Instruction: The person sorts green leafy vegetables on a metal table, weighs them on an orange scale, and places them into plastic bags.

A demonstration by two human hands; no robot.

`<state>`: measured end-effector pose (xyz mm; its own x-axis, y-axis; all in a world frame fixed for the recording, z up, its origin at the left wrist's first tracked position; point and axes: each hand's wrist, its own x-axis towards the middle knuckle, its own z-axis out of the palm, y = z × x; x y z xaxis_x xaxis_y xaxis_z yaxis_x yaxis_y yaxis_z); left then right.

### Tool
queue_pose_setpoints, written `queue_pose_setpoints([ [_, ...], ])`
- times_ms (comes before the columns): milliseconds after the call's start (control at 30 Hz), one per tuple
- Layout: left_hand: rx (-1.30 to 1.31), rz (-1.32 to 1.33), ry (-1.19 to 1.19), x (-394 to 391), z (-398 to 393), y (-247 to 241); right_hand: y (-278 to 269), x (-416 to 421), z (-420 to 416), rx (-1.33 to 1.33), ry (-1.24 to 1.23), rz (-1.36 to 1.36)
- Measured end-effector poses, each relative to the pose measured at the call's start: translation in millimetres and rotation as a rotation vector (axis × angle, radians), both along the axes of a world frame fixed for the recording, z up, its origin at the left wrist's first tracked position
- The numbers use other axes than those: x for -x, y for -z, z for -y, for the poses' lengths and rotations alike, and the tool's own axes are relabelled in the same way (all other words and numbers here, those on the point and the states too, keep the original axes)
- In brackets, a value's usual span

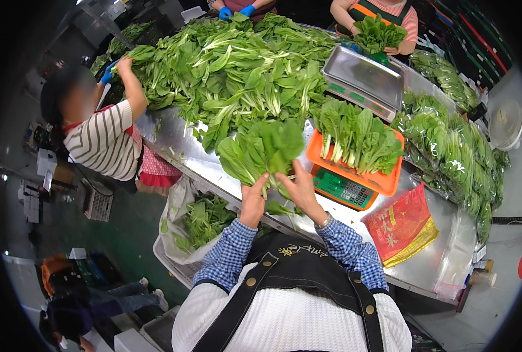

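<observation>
Between my two hands is a bunch of leafy greens (261, 149), its leaves fanned away from me over the table edge. My left hand (253, 202) pinches the stems with thumb and fingers. On the other side of the stems, my right hand (303, 191) grips them too. To the right, an orange tray (353, 171) holds a row of upright-leaning greens (358, 136) and rests on a digital scale (342, 189) with a green face. Beyond my bunch spreads a large heap of loose greens (243, 75).
A second scale with a steel pan (362, 72) stands behind the tray. Bagged greens (450, 149) are stacked at the right, near a red printed bag (402, 224) and clear plastic bags (457, 255). A lined basket of leaves (203, 222) sits below the table edge. Co-workers (107, 127) handle greens around the table.
</observation>
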<state>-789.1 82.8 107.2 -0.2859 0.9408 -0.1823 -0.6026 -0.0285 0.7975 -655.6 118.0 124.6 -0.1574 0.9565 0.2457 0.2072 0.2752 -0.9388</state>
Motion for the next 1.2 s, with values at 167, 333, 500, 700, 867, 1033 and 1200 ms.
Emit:
queue_pose_setpoints([
  [167, -0.02, 0.028, 0.11, -39.0, 3.7, -26.4, -7.7, -31.8, 10.9, 0.024, 0.014, 0.127],
  [333, -0.252, -0.298, 0.125, -84.0, 1.8, -55.3, -54.5, -81.4, 26.9, 0.043, 0.057, -0.121],
  [500, -0.309, -0.337, 0.29, -168.4, -22.5, -89.2, -68.0, -153.7, 36.6, -0.13, 0.367, -0.174],
  [700, -0.367, -1.245, 0.366, -255.3, -89.5, -41.5, -5.9, -231.7, 6.0, 0.041, 0.723, 0.363],
  [867, -0.298, -1.446, 0.299, -267.7, -97.7, -37.1, -1.3, -260.7, 6.6, 0.151, 0.658, 0.628],
  [1033, -0.202, -1.292, 0.402, -246.6, -92.5, -55.0, -6.4, -273.5, 14.9, 0.243, 0.597, 0.661],
  [1200, -0.24, -1.114, 0.382, -236.8, -82.5, -83.3, -17.6, -273.4, 15.8, 0.263, 0.57, 0.605],
])
